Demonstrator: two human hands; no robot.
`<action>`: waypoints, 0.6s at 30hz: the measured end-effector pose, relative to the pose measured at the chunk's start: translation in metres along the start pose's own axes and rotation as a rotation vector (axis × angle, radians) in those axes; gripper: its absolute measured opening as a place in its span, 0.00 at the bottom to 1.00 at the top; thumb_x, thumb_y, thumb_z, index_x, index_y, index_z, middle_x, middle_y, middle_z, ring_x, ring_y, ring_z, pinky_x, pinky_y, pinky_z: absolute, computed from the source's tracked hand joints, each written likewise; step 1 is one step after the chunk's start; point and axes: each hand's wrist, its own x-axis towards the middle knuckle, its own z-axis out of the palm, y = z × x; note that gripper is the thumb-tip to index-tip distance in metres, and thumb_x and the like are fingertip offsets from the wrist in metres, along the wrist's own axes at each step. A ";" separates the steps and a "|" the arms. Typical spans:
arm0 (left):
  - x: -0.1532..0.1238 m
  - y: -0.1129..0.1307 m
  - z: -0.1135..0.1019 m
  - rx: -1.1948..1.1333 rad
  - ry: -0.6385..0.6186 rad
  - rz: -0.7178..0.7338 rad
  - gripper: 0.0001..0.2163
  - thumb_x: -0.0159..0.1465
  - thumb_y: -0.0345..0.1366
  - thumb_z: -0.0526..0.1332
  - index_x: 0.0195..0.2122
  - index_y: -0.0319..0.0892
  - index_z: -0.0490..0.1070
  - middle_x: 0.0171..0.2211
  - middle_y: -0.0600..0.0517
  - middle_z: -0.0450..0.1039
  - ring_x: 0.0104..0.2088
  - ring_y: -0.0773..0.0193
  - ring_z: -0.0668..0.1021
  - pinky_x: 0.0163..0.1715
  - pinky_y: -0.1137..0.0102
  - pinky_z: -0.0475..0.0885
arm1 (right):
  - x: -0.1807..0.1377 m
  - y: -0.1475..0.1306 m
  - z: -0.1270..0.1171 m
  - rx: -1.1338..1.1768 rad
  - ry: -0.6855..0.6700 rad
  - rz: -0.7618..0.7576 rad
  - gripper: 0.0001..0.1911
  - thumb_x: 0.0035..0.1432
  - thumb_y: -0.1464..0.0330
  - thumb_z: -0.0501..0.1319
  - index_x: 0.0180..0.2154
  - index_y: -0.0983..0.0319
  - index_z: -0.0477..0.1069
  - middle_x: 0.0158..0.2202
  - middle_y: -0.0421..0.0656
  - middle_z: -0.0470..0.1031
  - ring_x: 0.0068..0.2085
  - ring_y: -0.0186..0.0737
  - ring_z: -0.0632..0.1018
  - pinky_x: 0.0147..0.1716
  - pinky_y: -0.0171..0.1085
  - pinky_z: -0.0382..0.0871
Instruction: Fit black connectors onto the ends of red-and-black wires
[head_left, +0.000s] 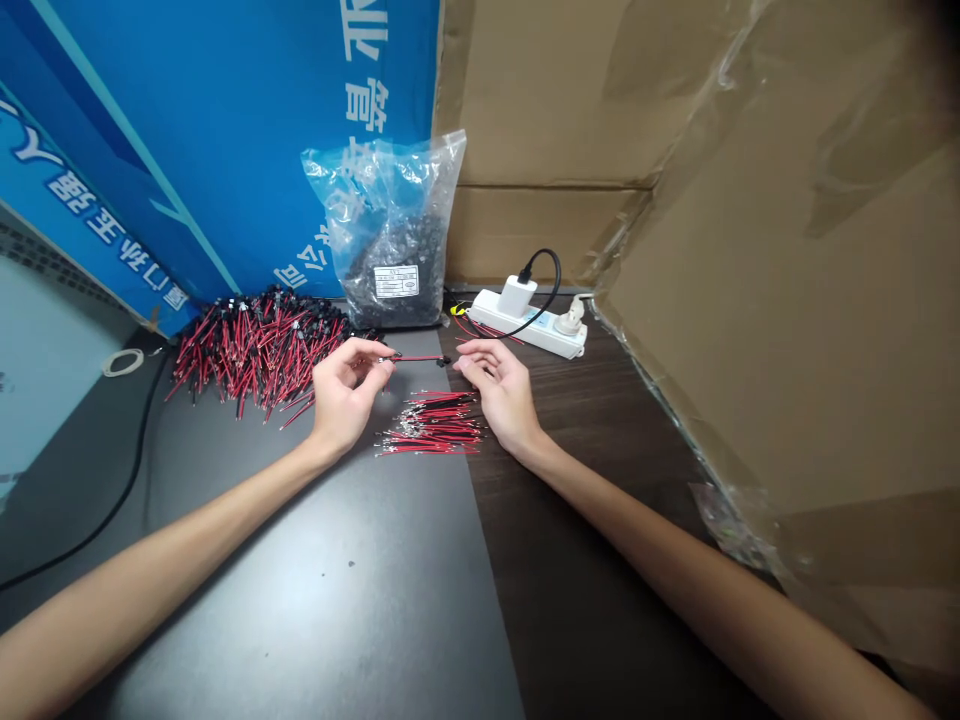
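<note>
While my left hand (pixel 341 395) pinches a red wire (pixel 420 358) in its fingers, my right hand (pixel 499 390) curls loosely open by its tip; contact there is unclear.

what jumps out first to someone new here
The big heap of red-and-black wire leads at the back left of the dark table catches the eye first. In front, the left hand pinches a red wire with a black connector, the right hand open beside it, above a smaller bundle of red-and-black wires.

head-worn view, forward and down, close over left hand (pixel 343 398) and right hand (pixel 504 398)
</note>
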 end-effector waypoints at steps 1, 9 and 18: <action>-0.001 0.001 -0.001 0.026 0.033 0.029 0.06 0.57 0.37 0.65 0.33 0.41 0.76 0.26 0.54 0.73 0.24 0.67 0.72 0.27 0.70 0.67 | -0.002 -0.002 0.000 -0.018 -0.024 -0.003 0.08 0.59 0.64 0.61 0.40 0.59 0.71 0.34 0.42 0.76 0.39 0.41 0.78 0.42 0.42 0.70; -0.005 0.001 -0.003 0.040 0.200 0.125 0.08 0.57 0.34 0.55 0.31 0.43 0.74 0.21 0.56 0.62 0.21 0.68 0.63 0.22 0.69 0.57 | -0.018 -0.021 0.004 -0.524 -0.370 -0.262 0.18 0.48 0.80 0.57 0.40 0.58 0.72 0.36 0.42 0.77 0.41 0.46 0.73 0.46 0.46 0.68; -0.009 0.003 -0.008 -0.026 0.200 0.019 0.03 0.56 0.32 0.58 0.32 0.45 0.66 0.16 0.61 0.52 0.17 0.71 0.55 0.20 0.69 0.50 | -0.019 -0.017 0.006 -0.581 -0.341 -0.253 0.13 0.51 0.78 0.59 0.38 0.58 0.71 0.34 0.42 0.77 0.39 0.46 0.75 0.42 0.46 0.68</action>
